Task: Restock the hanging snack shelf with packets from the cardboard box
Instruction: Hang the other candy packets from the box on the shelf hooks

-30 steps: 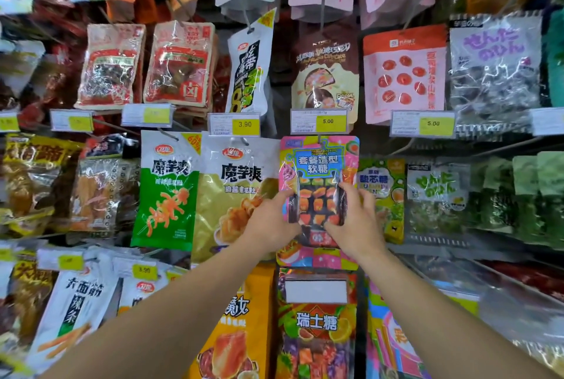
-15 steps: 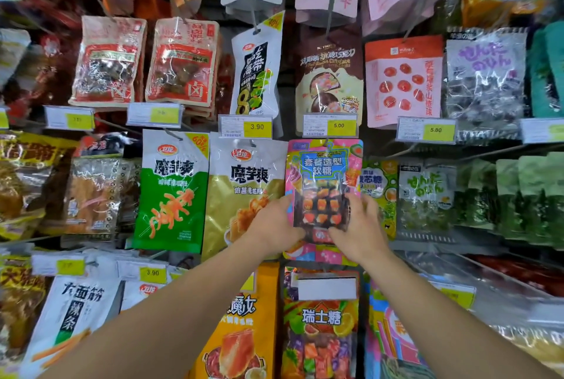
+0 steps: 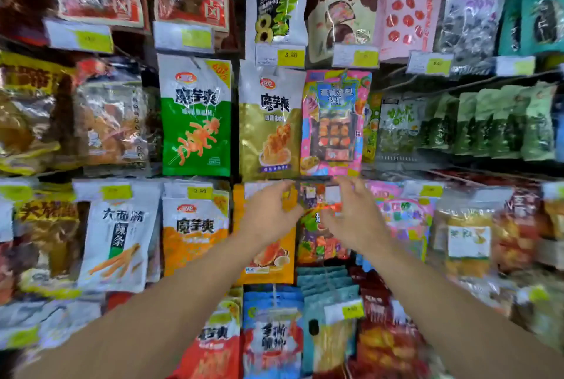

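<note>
A hanging snack shelf (image 3: 457, 79) fills your whole view, rows of bright packets on pegs with yellow price tags (image 3: 291, 56) above them. The picture is blurred, so fine print is unreadable. In the middle row, right of centre, a pink candy packet (image 3: 334, 122) hangs on its peg, between a gold packet (image 3: 270, 122) on its left and green packets (image 3: 488, 122) further right.

Both your bare arms reach up from below. Your left hand (image 3: 268, 213) and right hand (image 3: 355, 217) sit just under the pink packet's bottom edge, apart from it. Each hand is loosely spread, fingers curled a little, holding nothing. Behind them hang an orange packet (image 3: 265, 253) and a dark multicoloured packet (image 3: 317, 238).

This looks like the end of one hanging step: the pink packet is on the shelf and your hands are free of it. The cardboard box is not in view. Your next move likely calls for lowering your hands and finding that box for another packet.
</note>
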`<action>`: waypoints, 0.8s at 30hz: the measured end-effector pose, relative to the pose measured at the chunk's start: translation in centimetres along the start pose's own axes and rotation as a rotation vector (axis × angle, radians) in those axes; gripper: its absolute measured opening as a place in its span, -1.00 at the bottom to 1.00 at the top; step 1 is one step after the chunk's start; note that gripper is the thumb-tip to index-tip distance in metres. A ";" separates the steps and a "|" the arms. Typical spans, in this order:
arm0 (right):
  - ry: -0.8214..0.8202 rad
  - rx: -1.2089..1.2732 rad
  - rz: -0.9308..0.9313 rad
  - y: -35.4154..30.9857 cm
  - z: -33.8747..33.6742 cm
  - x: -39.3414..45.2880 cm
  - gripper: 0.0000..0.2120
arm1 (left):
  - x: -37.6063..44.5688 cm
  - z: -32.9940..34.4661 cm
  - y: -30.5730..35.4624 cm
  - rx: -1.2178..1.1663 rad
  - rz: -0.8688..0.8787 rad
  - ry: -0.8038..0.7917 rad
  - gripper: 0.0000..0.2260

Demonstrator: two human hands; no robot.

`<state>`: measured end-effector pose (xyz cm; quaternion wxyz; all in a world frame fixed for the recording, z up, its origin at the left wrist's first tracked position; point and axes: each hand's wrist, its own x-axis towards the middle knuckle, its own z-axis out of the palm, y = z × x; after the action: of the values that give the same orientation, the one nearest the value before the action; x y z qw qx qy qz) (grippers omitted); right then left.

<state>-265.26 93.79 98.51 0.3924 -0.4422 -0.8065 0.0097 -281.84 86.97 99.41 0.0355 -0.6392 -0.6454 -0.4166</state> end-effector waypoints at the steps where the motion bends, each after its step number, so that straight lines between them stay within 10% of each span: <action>1: -0.015 -0.010 0.008 -0.2 0.4 -1.0 -0.37 | -0.9 0.0 -0.6 0.011 -0.012 -0.019 -0.52; 24: -0.815 0.050 0.218 -7.1 15.4 -44.5 -0.36 | -44.3 3.0 -13.5 0.134 -0.519 -0.606 -0.53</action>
<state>-266.76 62.49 62.68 0.0489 -0.4752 -0.8437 0.2449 -283.94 55.73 65.21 -0.2210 -0.5451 -0.7924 -0.1616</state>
